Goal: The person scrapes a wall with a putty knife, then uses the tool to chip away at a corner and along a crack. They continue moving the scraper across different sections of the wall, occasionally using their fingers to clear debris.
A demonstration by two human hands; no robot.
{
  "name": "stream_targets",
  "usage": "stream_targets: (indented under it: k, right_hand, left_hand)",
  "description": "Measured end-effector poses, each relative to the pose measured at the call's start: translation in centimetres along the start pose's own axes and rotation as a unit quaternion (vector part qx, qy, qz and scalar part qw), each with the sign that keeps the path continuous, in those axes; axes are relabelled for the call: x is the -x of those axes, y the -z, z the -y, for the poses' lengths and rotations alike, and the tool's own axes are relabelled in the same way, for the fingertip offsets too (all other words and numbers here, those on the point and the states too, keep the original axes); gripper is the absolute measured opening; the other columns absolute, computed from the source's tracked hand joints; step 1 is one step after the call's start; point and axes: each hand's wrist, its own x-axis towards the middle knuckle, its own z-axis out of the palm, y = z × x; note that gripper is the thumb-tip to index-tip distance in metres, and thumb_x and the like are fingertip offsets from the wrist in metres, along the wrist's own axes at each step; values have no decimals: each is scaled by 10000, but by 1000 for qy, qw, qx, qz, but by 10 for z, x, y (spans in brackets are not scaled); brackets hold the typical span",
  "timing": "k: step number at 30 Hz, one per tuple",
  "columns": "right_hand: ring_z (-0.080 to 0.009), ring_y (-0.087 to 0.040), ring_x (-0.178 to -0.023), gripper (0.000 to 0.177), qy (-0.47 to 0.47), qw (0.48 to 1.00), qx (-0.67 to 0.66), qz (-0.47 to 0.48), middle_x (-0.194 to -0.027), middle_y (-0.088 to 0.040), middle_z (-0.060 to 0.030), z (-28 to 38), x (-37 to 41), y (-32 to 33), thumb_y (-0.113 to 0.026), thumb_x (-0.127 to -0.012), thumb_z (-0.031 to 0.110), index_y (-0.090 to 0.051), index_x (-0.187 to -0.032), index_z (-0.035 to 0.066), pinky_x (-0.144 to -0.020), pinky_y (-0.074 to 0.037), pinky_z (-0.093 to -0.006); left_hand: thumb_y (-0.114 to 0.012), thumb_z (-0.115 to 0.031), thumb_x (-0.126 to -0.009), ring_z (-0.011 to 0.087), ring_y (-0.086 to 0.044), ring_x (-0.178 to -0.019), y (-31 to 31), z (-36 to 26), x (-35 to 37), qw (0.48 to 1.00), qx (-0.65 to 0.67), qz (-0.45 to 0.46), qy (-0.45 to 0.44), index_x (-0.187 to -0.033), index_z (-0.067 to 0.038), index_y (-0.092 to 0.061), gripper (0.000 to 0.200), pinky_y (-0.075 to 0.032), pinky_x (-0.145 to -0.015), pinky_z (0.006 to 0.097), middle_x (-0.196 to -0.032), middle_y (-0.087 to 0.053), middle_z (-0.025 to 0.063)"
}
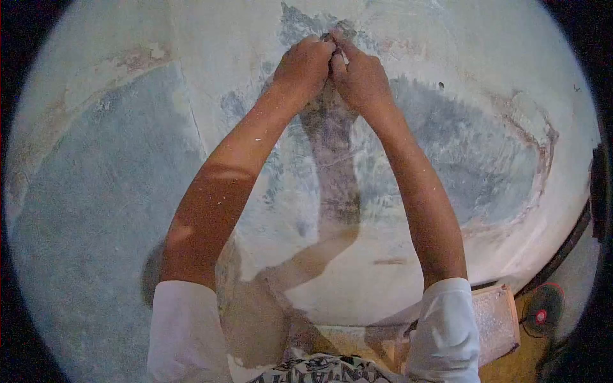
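Observation:
Both my arms reach up to a wall (408, 255) with worn paint and grey bare patches. My left hand (305, 67) is closed, its fingers curled in against the wall. Right beside it, my right hand (363, 80) is closed too, with the index finger and thumb pointing at the left hand's fingertips. Something small and dark shows between the fingertips, too hidden to name. Around the hands lies a rough grey patch (300, 22) where the paint has come off.
Larger grey patches (472, 153) with peeling edges spread on both sides. Shadows of my arms fall on the wall. At lower right are a pale box-like object (495, 319), a dark round thing with a red light (541, 316) and a dark curved edge (562, 246).

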Motion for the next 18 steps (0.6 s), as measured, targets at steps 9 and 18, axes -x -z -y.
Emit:
stream_targets:
  k: [9, 18]
  right_hand:
    - [-472, -648, -814, 461, 54, 997, -40, -50, -860, -662, -289, -9, -7, -14, -423, -937, 283, -486, -1361, 114, -793, -512, -564]
    - [-483, -645, -793, 509, 56, 998, -10, -29, -846, -656, -303, -13, -10, -15, -435, -920, 289, -456, -1394, 103, -783, -513, -569]
  left_hand:
    - [-522, -114, -906, 395, -662, -958, 18, -15, 3, 999, -23, -5, 28, -1049, -8, -648, 218, -566, -797, 465, -998, -659, 234]
    - [-528, -101, -893, 417, -655, -945, 10, -6, 4, 1000, -6, 12, 17, -1053, 6, -635, 220, -559, -787, 482, -1015, -632, 266]
